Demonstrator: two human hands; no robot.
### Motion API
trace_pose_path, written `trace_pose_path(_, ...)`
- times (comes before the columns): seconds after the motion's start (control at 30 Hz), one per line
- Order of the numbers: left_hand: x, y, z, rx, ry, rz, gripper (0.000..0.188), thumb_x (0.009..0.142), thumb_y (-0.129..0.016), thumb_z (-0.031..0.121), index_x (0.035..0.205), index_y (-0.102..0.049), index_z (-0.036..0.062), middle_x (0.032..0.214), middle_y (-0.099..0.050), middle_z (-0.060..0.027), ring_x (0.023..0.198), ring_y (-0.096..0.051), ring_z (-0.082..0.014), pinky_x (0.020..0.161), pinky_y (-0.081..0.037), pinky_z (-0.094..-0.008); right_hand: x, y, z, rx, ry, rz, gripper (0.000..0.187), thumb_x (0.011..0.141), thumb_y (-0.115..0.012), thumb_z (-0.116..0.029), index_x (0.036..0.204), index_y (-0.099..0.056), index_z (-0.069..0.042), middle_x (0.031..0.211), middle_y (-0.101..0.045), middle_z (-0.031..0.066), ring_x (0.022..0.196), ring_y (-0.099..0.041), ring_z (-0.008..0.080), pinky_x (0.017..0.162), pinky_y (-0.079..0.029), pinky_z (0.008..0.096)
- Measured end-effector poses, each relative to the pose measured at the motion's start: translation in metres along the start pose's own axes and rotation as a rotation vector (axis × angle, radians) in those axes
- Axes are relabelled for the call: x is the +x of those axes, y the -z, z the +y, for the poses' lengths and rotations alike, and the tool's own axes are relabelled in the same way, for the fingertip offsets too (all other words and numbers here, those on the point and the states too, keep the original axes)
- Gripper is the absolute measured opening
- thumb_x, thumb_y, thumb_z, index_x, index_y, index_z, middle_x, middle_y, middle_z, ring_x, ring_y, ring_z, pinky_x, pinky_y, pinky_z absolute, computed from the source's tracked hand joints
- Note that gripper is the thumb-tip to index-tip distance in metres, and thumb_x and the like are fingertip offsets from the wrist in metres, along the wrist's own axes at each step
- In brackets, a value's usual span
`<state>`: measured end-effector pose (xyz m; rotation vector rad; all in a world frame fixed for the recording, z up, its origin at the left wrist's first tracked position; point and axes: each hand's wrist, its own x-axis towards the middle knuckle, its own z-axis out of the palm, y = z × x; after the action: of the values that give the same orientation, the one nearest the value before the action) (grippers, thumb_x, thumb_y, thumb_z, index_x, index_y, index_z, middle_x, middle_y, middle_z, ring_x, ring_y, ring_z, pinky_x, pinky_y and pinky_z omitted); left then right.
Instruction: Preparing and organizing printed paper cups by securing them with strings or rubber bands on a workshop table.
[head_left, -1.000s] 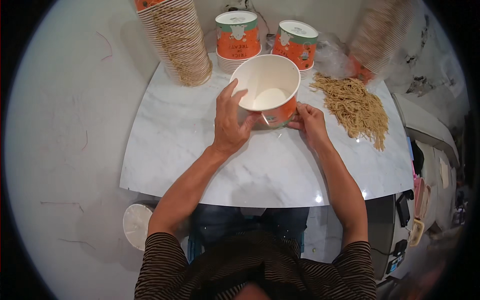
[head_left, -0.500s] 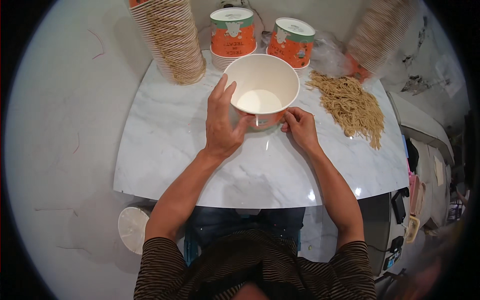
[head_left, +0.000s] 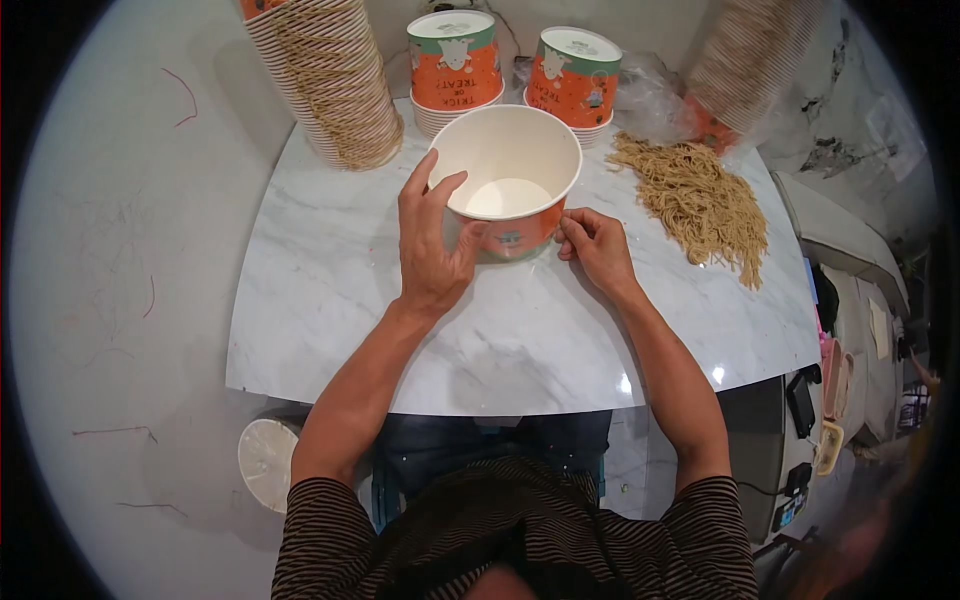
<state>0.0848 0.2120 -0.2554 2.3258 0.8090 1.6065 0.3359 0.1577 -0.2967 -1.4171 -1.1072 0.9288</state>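
Observation:
A large white-lined paper bucket (head_left: 515, 195) with an orange and green outside sits on the marble table, tilted a little toward me, its inside bare. My left hand (head_left: 432, 240) holds its left side, fingers along the rim and thumb against the front wall. At the lower right of the bucket, my right hand (head_left: 597, 247) is closed in a pinch close to the wall. What its fingertips hold, if anything, is too small to make out.
Tan cords (head_left: 700, 200) lie heaped at the right. Two upside-down bucket stacks, left (head_left: 455, 75) and right (head_left: 572, 85), stand behind. A tall bucket stack (head_left: 330, 80) with cords rises at back left, another (head_left: 755, 75) at back right. Clear plastic (head_left: 650, 100) lies between. A white bin (head_left: 268, 465) stands below the table.
The view has shifted slightly. My left thumb has slid a little along the bucket's front, uncovering more of the print. My right hand keeps its pinch beside the bucket.

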Motion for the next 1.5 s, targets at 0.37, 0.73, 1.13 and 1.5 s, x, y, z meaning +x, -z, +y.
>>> trace_pose_path(0.37, 0.001, 0.002, -0.005, 0.000, 0.023, -0.004, 0.043, 0.109, -0.060, 0.032, 0.144, -0.056, 0.0059, 0.161, -0.042, -0.0213, 0.148, -0.042, -0.0399, 0.122, -0.036, -0.0504, -0.003, -0.001, -0.003, 0.007, -0.004, -0.017, 0.022, 0.107, -0.061, -0.010, 0.113, -0.072, 0.007, 0.086, -0.069, 0.0041, 0.069, -0.062, 0.0090, 0.065, -0.054, 0.0263)
trace_pose_path(0.73, 0.003, 0.009, -0.010, 0.014, -0.029, 0.081, 0.027, 0.100, -0.075, 0.030, 0.112, -0.063, 0.0079, 0.148, -0.057, -0.0179, 0.139, -0.050, -0.0369, 0.116, -0.041, -0.0486, -0.005, -0.002, -0.005, 0.030, 0.015, -0.031, 0.022, 0.108, -0.060, -0.011, 0.114, -0.072, 0.008, 0.085, -0.069, 0.0038, 0.070, -0.061, 0.0088, 0.065, -0.055, 0.0266)
trace_pose_path(1.13, 0.009, 0.007, -0.006, 0.177, -0.176, 0.024, 0.043, 0.081, -0.088, 0.020, 0.119, -0.070, 0.0093, 0.132, -0.067, -0.0105, 0.118, -0.058, -0.0347, 0.099, -0.050, -0.0465, -0.003, 0.003, -0.004, -0.004, 0.009, -0.050, 0.024, 0.108, -0.058, -0.010, 0.118, -0.071, 0.008, 0.087, -0.070, 0.0043, 0.071, -0.062, 0.0095, 0.066, -0.055, 0.0276)
trace_pose_path(1.5, 0.003, 0.005, -0.005, 0.004, -0.185, 0.056, 0.025, 0.095, -0.079, 0.015, 0.116, -0.071, 0.0049, 0.118, -0.070, -0.0114, 0.106, -0.064, -0.0320, 0.088, -0.054, -0.0419, -0.013, 0.012, -0.020, -0.051, 0.017, -0.042, 0.024, 0.106, -0.062, -0.014, 0.116, -0.074, 0.004, 0.087, -0.075, 0.0081, 0.072, -0.067, 0.0134, 0.069, -0.055, 0.0310)
